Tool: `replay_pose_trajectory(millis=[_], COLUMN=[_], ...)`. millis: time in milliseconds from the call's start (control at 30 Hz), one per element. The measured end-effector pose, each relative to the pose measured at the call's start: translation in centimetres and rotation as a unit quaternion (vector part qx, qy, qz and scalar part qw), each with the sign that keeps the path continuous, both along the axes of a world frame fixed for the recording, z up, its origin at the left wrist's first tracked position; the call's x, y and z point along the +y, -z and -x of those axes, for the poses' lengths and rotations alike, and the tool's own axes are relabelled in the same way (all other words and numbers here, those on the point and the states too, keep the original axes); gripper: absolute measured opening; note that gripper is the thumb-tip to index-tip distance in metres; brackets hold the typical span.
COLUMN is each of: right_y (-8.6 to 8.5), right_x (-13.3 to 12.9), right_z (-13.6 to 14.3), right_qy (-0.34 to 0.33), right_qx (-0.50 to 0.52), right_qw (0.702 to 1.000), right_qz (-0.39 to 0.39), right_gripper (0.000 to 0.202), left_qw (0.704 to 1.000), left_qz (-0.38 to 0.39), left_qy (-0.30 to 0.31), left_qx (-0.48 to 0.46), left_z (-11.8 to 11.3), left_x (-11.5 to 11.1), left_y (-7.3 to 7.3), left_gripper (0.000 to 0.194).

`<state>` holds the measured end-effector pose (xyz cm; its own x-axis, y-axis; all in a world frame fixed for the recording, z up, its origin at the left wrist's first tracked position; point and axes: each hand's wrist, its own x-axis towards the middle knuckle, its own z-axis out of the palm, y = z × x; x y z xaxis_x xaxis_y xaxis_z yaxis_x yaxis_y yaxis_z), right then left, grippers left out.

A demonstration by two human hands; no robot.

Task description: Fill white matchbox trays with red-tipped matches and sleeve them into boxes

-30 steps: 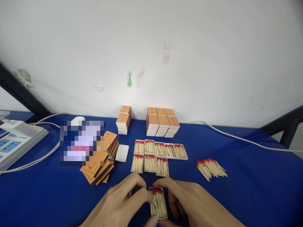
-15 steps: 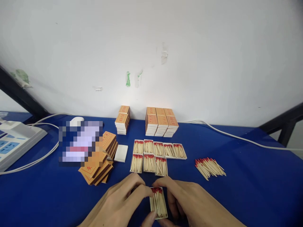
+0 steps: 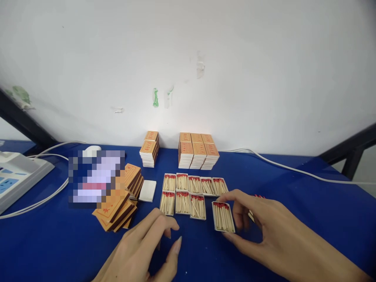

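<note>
Between the thumb and fingers of my right hand (image 3: 258, 227) is a white matchbox tray (image 3: 223, 217) full of red-tipped matches, tilted slightly and just right of the front row of trays. My left hand (image 3: 149, 246) is over the table's near side, thumb and fingers apart, holding nothing. Beyond the hands, several filled trays (image 3: 182, 202) stand in two rows with their match heads facing the wall. A pile of loose matches (image 3: 259, 196) is mostly hidden behind my right hand.
Stacked orange matchboxes stand near the wall in a small stack (image 3: 149, 150) and a wider block (image 3: 199, 150). Orange matchbox sleeves (image 3: 114, 211) lie heaped at left, beside a white tray (image 3: 147, 190) lying face down. A power strip (image 3: 20, 176) and cables (image 3: 293, 170) edge the blue table.
My right hand has carried the filled tray from the near middle toward the right and away from me. My left hand has let go of it and moved slightly left.
</note>
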<state>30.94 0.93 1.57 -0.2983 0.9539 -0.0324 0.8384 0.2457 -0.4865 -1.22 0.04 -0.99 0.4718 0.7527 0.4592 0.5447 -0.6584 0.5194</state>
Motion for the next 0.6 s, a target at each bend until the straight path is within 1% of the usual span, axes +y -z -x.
replay_pose_trajectory(millis=[100, 200, 267, 333, 433, 600], right_y=[1.0, 1.4, 1.3, 1.1, 0.8, 0.8], right_x=[-0.2, -0.2, -0.1, 0.0, 0.2, 0.5], right_z=[0.1, 0.5, 0.9, 1.2, 1.5, 1.5], right_qy=[-0.002, -0.011, -0.012, -0.012, -0.010, -0.011], right_qx=[-0.021, -0.014, -0.009, -0.002, -0.002, -0.004], right_qw=[0.999, 0.999, 0.999, 0.999, 0.998, 0.994], right_qz=[-0.025, -0.034, -0.035, -0.038, -0.063, -0.106], right_gripper=[0.047, 0.049, 0.045, 0.036, 0.027, 0.031], left_qw=[1.000, 1.000, 1.000, 1.000, 1.000, 1.000], left_qz=[-0.009, -0.019, -0.017, -0.010, -0.007, -0.018], left_qy=[-0.004, 0.001, 0.003, 0.002, -0.002, 0.004], left_qx=[0.005, 0.001, -0.005, -0.011, -0.010, 0.001], left_z=[0.1, 0.1, 0.1, 0.1, 0.1, 0.0], left_x=[-0.1, -0.2, -0.3, -0.3, -0.3, -0.3], left_y=[-0.3, -0.5, -0.5, -0.5, -0.5, -0.3], left_gripper=[0.020, 0.023, 0.024, 0.023, 0.022, 0.023])
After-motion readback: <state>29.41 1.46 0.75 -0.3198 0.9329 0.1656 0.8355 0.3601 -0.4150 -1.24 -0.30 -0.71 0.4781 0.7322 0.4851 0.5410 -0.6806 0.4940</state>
